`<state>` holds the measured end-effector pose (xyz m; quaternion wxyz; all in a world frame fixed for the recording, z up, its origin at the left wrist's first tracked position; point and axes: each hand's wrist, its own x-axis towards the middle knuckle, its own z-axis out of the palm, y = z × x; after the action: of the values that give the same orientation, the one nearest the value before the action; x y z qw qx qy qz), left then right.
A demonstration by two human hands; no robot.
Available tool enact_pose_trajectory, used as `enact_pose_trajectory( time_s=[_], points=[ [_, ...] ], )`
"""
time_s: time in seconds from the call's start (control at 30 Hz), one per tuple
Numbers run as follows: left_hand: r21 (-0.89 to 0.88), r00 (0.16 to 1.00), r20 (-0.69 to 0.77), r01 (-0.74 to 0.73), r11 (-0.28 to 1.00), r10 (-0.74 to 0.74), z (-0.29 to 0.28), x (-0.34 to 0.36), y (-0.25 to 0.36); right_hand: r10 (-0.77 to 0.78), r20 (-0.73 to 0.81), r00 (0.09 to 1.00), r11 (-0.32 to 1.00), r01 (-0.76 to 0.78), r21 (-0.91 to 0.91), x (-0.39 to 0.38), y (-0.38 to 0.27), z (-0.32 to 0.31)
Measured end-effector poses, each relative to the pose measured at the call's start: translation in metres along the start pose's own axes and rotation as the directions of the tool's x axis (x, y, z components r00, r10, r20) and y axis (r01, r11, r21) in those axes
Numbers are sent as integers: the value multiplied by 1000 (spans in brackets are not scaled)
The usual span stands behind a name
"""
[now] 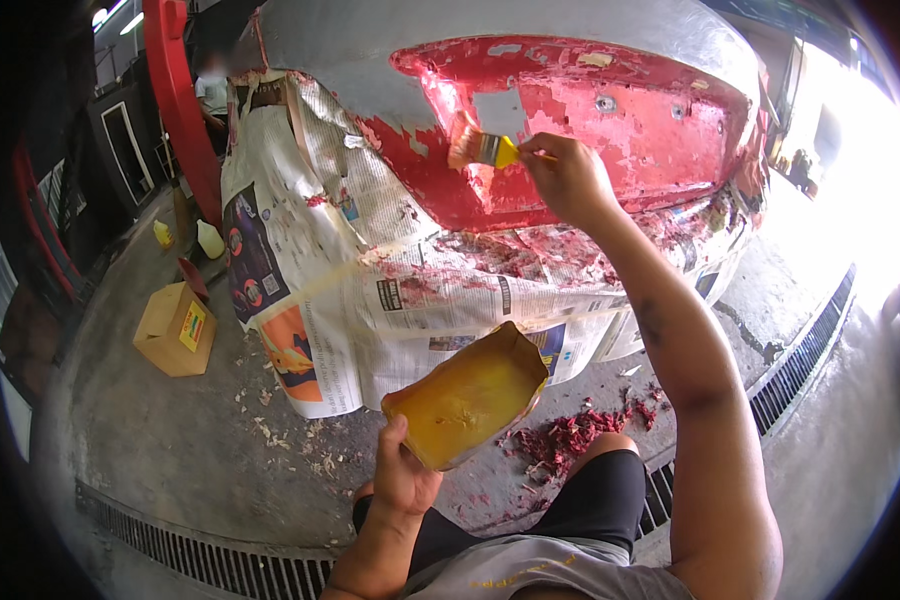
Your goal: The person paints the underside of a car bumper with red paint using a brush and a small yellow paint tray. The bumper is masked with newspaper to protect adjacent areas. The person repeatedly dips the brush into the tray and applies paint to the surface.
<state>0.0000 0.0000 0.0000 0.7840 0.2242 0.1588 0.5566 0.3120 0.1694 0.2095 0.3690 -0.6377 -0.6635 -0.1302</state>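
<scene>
In the head view, my right hand grips a paintbrush with a yellow handle and a metal band. Its bristles touch a recessed red area of a grey vehicle body panel, where the red coat is flaked, with grey and pale patches showing. My left hand holds a shallow, open container of yellowish, glossy liquid, thumb on its near rim. Below the panel, taped newspaper sheets drape over the body, littered with red flakes along their upper part.
A pile of red scrapings lies on the concrete floor. A cardboard box, plastic jugs and a red post are at the left, with another person behind. Drain gratings cross the floor.
</scene>
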Motion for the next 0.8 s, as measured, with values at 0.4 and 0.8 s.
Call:
enact_pose_trajectory(
  time_s=[0.4, 0.8],
  points=[
    [18, 998, 1, -60, 998, 60, 17, -4, 3, 2, -79, 997, 999, -5, -38, 32, -30, -28],
    [151, 993, -17, -117, 982, 121, 54, 16, 28, -235, 23, 972, 928, 218, 301, -76, -12, -108]
  ],
)
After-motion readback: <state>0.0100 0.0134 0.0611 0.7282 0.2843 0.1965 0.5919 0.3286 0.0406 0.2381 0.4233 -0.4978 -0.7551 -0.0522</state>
